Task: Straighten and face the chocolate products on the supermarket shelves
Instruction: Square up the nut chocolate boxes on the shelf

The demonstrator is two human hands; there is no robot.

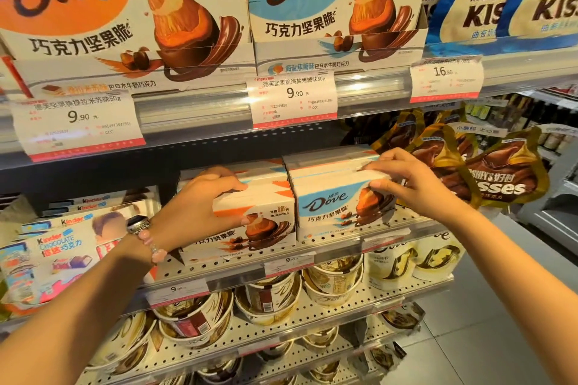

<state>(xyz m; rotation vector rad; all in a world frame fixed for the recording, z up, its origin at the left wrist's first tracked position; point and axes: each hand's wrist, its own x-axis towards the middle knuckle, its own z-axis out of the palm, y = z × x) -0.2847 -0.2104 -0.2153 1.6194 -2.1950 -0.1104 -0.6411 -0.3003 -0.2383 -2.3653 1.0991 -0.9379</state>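
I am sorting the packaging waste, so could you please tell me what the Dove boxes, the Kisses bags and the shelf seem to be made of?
Dove boxes: printed cardboard by the look, with sharp folded edges and flat faces.
Kisses bags: probably glossy plastic film or foil, since they are crinkled and show highlights.
Shelf: likely painted metal, pale and perforated with regular holes.

A white price label [294,97] reading 9.90 hangs on the clear shelf rail [194,109]. Left of it and lower hangs a second 9.90 label [78,122]; right of it, a 16.80 label [445,78] (small print blurred). Well below lie a perforated shelf board [312,309] and, further right, grey floor [500,337].
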